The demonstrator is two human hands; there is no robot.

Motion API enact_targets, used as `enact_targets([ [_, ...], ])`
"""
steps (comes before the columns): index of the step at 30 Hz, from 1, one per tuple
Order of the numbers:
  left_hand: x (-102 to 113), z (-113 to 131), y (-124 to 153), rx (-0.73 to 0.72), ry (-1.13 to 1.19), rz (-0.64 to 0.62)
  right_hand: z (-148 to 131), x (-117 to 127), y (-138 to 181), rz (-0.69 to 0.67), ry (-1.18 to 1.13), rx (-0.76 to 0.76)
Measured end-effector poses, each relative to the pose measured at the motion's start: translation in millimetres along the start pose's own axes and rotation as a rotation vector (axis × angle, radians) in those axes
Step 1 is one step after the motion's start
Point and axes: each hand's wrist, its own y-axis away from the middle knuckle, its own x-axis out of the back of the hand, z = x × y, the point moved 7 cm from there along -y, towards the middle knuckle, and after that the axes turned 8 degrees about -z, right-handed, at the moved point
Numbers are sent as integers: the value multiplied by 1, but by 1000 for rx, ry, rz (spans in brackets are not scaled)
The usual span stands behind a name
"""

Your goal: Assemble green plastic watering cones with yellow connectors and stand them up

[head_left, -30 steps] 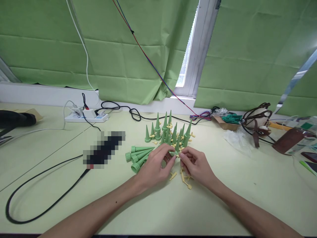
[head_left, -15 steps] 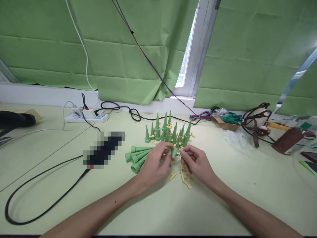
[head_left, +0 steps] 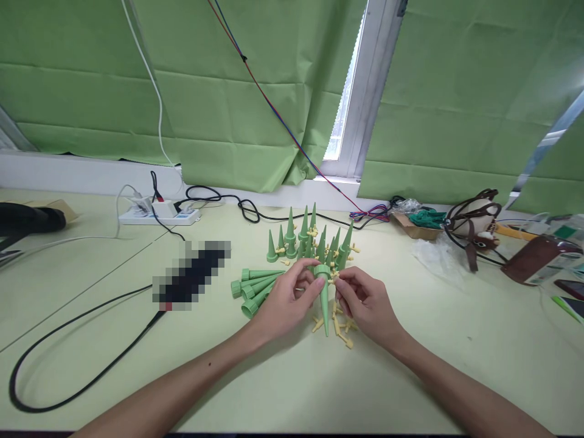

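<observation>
My left hand (head_left: 288, 296) grips a green watering spike (head_left: 324, 304) near its ribbed cap, thumb in front. The spike's tip points down towards me. Close against the cap's right side, my right hand (head_left: 368, 304) pinches a small yellow valve (head_left: 335, 277), partly covered by the fingers. Below the hands lie several loose yellow valves (head_left: 337, 328). Behind them stands a cluster of green spikes (head_left: 291, 228) with tips up, several with yellow valves fitted. More green spikes (head_left: 258, 287) lie on their sides to the left, partly hidden by my left hand.
A blurred black device (head_left: 191, 274) with a looping cable lies on the table (head_left: 255, 389) at left. At the back left is a white power strip (head_left: 159, 216). Clear plastic wrap (head_left: 438, 258), a small cardboard box (head_left: 413, 226) and a dark red container (head_left: 541, 258) sit at right.
The spike in my left hand has swung from pointing towards the camera to pointing down, with its cap now uppermost. My right hand stays at its side, with the yellow valve.
</observation>
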Motion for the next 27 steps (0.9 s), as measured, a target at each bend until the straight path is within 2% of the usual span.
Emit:
enact_targets([
  [6,0,-3,0,-24,-66,10,0,0,-1,-8,-6,-30],
  [12,0,6,2,-87,-267,29,2,-2,-3,-24,-53,-59],
  [20,-1,14,6,-229,-467,56,4,-2,-5,-40,-113,-121],
  [27,-6,14,9,-373,-595,16,12,-5,-7,-102,-241,-210],
])
